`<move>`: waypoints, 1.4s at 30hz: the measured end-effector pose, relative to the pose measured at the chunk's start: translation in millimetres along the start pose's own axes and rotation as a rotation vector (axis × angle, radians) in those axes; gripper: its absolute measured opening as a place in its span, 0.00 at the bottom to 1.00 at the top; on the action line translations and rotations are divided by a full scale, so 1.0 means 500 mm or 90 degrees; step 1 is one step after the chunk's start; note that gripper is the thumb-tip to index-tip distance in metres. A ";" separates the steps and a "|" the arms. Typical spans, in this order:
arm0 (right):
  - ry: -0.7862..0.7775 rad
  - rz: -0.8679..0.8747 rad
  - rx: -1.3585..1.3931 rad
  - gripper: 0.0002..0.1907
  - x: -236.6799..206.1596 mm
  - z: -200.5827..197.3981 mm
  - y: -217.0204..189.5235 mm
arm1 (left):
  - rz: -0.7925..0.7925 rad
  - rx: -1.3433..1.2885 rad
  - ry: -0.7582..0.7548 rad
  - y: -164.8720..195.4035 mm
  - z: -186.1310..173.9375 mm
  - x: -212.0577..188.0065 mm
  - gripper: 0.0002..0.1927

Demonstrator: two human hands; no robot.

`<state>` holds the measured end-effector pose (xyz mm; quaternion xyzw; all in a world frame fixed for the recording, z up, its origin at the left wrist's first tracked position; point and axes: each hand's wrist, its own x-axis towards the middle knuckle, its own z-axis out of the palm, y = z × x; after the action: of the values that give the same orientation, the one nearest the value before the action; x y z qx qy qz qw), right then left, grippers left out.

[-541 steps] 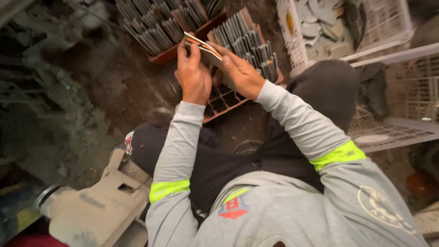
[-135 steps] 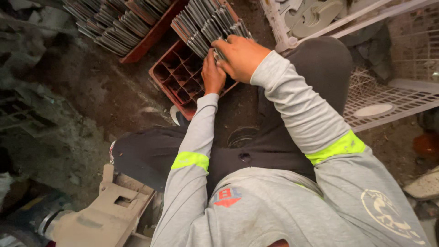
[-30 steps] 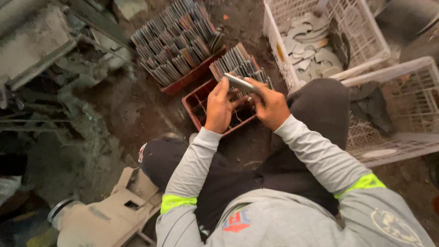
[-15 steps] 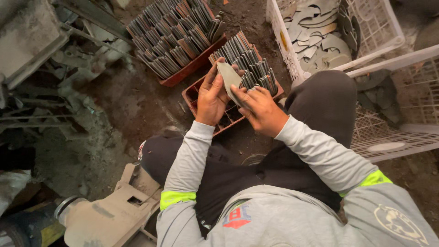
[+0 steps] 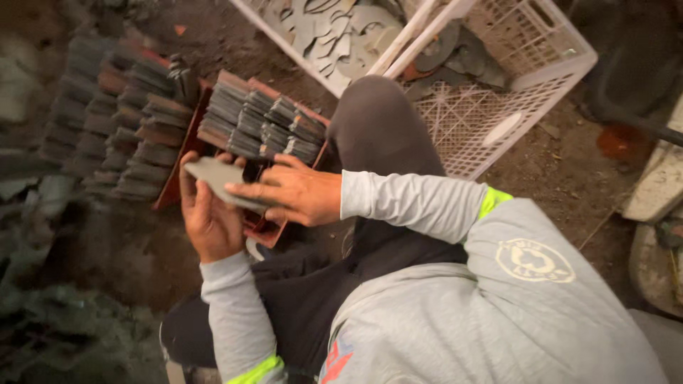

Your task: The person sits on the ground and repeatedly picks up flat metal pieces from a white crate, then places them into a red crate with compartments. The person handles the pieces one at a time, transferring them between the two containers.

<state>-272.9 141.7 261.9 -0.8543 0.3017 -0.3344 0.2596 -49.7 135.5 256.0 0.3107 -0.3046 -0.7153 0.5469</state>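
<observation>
- You wear a light grey long-sleeved sweatshirt (image 5: pixel 455 320).
- Each sleeve carries a neon yellow-green band: one on the right sleeve (image 5: pixel 493 201), one on the left sleeve (image 5: pixel 252 371).
- A round pale emblem (image 5: pixel 534 260) sits on your right shoulder.
- A red-and-blue patch (image 5: pixel 336 360) marks the chest.
- Your trousers (image 5: pixel 380 135) are dark.
- Both your left hand (image 5: pixel 208 217) and right hand (image 5: pixel 299 193) are bare, without gloves.

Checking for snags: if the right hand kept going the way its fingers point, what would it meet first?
The right hand points leftward; it would probably first press the grey flat piece into the left hand. Depth is unclear.
</observation>
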 end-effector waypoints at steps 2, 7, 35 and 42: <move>0.091 -0.028 -0.044 0.37 -0.004 -0.058 0.024 | 0.002 0.020 0.016 0.003 -0.011 0.005 0.23; 0.448 0.168 0.049 0.12 -0.224 -0.253 0.264 | -0.016 0.040 0.123 0.023 -0.070 0.012 0.24; 0.551 1.076 -0.289 0.29 -0.548 -0.113 0.632 | -0.196 0.203 0.205 -0.025 -0.141 0.084 0.28; 0.843 0.629 0.153 0.32 -0.481 -0.229 0.458 | -0.109 0.098 0.191 -0.008 -0.119 0.040 0.20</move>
<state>-577.6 123.2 87.7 -0.2166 0.6944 -0.6449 0.2347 -10.0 111.2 213.8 0.4794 -0.2462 -0.6794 0.4979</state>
